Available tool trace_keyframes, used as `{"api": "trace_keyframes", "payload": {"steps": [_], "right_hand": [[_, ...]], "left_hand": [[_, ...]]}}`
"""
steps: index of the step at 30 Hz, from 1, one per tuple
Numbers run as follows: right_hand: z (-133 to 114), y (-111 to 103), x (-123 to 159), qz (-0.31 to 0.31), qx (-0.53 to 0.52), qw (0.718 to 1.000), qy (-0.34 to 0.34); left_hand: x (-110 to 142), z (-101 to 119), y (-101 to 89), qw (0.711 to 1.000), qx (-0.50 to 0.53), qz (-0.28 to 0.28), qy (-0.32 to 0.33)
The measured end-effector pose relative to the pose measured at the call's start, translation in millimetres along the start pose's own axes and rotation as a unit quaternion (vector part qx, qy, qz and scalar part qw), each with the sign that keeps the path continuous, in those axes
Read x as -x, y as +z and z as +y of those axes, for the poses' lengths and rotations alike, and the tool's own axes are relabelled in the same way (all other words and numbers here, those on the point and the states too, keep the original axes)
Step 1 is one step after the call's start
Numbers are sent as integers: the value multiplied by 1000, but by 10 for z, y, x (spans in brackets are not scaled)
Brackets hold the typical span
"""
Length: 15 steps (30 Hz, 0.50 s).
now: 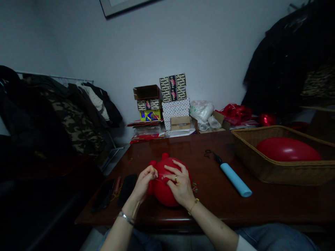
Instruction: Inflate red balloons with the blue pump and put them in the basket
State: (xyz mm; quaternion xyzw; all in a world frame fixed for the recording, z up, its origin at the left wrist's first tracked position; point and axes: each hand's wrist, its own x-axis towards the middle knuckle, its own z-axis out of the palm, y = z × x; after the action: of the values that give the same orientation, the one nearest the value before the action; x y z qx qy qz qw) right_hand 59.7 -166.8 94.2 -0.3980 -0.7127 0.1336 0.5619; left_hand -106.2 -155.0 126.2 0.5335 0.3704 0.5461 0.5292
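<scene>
A red inflated balloon (167,196) with several small round knobs rests on the table, between my hands. My left hand (144,182) is closed in a pinch at the balloon's left side. From its fingertips a thin, pale string or band (160,175) stretches across to my right hand (181,184). The right hand lies over the balloon's top and right side, its upper fingers spread. Its thumb and lower fingers press on a small red bulge (165,179) of the balloon. What exactly these fingertips pinch is partly hidden.
A blue hand pump (236,179) lies right of the balloon, near a wicker basket (272,172) holding a large red balloon (288,149). Small coloured bands (195,187) lie close by. Dark phone-like objects (127,190) lie at left; stacked boxes (176,113) stand at the back.
</scene>
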Motion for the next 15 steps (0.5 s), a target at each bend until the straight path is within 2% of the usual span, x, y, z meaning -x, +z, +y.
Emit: {"api": "trace_keyframes", "payload": {"steps": [5, 8, 12, 15], "right_hand": [[-42, -5, -1, -3, -33, 999, -6], [-43, 16, -3, 12, -62, 998, 11], [-21, 32, -3, 37, -96, 994, 46], [-7, 26, -2, 38, -105, 992, 56]], "left_hand": [[-71, -65, 26, 990, -10, 139, -19], [-97, -107, 59, 979, 13, 203, -4], [-93, -132, 101, 966, 54, 249, 38], [-59, -82, 125, 965, 86, 248, 26]]}}
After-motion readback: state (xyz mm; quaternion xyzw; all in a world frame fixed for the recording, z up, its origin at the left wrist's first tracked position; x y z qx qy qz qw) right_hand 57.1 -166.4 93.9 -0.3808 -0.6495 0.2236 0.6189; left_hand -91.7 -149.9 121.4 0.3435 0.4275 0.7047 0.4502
